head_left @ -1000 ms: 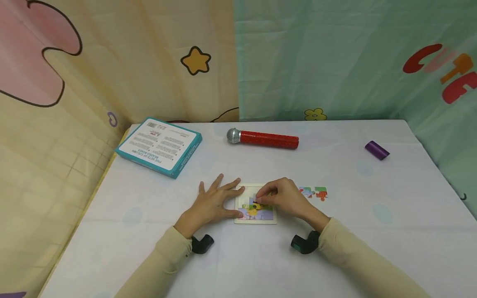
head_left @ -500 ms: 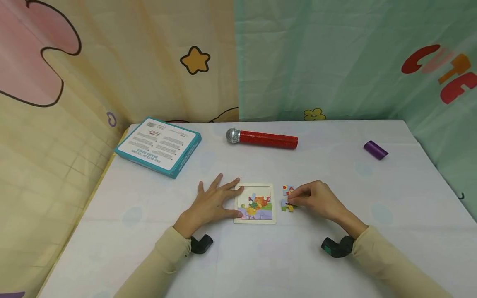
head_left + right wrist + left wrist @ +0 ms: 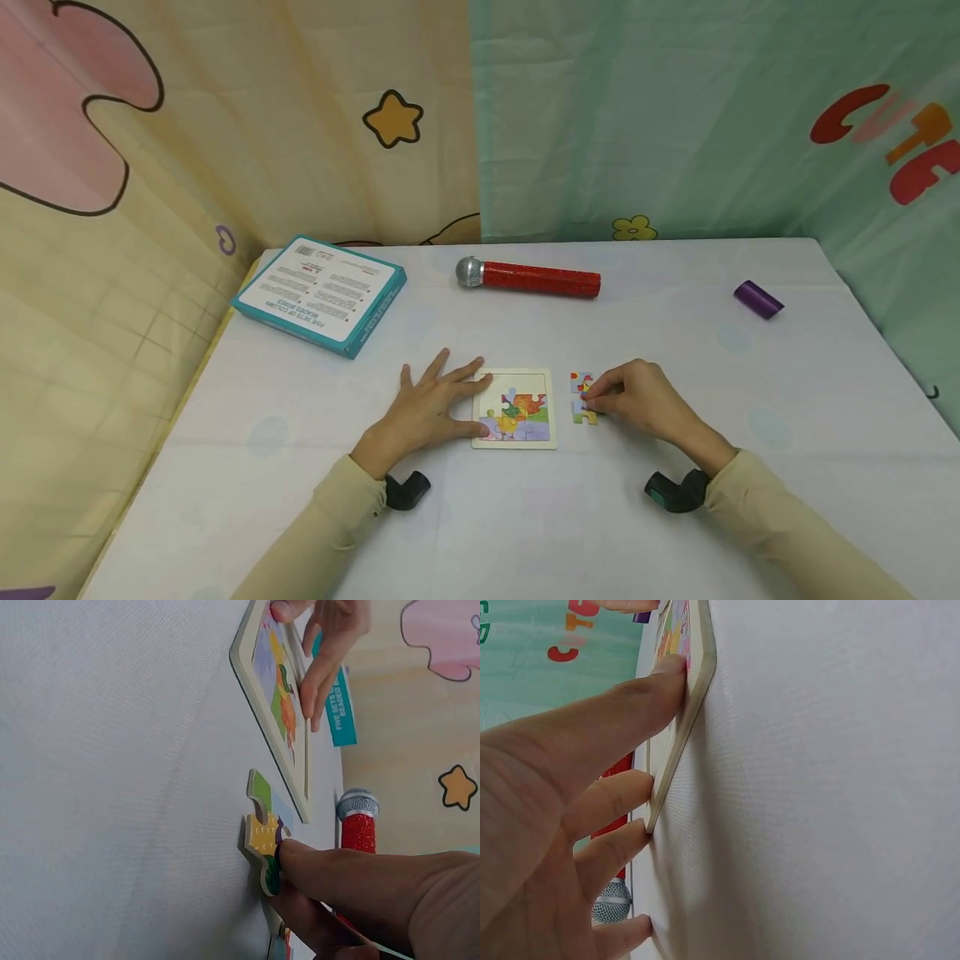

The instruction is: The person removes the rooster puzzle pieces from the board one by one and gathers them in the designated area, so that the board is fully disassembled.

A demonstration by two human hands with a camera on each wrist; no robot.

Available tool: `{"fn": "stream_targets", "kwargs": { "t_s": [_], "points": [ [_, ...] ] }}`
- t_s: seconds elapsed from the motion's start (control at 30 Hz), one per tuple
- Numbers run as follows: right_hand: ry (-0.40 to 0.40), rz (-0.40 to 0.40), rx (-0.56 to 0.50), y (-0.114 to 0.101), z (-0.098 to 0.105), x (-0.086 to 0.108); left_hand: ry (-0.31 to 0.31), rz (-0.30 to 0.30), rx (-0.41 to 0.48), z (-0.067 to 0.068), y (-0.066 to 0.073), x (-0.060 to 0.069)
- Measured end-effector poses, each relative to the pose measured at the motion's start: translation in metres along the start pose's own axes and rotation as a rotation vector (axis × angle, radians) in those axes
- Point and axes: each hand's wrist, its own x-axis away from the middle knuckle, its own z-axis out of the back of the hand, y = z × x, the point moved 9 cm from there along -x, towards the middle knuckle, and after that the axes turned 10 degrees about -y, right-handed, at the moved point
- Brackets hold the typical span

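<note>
A puzzle board (image 3: 517,445) with a pale frame lies at the middle of the table, its lower part and right side filled with colourful joined pieces. My left hand (image 3: 427,408) rests at its left edge with the fingers spread; in the left wrist view the thumb (image 3: 667,682) presses on the board. Just right of the board my right hand (image 3: 647,407) pinches a puzzle piece (image 3: 262,832) printed in yellow, green and blue, close to the tabletop. Another loose puzzle piece (image 3: 578,381) lies behind it. The right fingers partly hide the loose pieces.
A red microphone (image 3: 540,279) with a silver head lies behind the board. Back left is a teal and white box (image 3: 318,292), and a purple tube (image 3: 759,300) lies at the back right. Printed curtains (image 3: 637,125) hang behind the white table (image 3: 495,533).
My right hand has left the board and moved right to the loose pieces, where it pinches one. An orange part of the picture now shows on the board. The left hand has stayed still.
</note>
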Motion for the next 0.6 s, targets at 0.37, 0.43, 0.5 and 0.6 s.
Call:
{"fn": "stream_targets", "kwargs": {
  "t_s": [0.37, 0.43, 0.5, 0.6],
  "points": [
    [0.003, -0.006, 0.039, -0.008, -0.0005, 0.0008, -0.004, 0.002, 0.015, 0.0004, -0.0004, 0.0004],
    [0.001, -0.009, 0.045, -0.0091, -0.0011, 0.0, -0.005, 0.003, 0.016, 0.0005, -0.0009, 0.0004],
    [-0.002, -0.016, 0.051, -0.0095, -0.0015, -0.0006, -0.01, 0.002, 0.02, 0.0, -0.0013, 0.0002],
    [-0.006, -0.026, 0.055, -0.01, -0.0021, -0.0015, -0.015, 0.005, 0.019, 0.0001, -0.0012, 0.0006]
  ]
}}
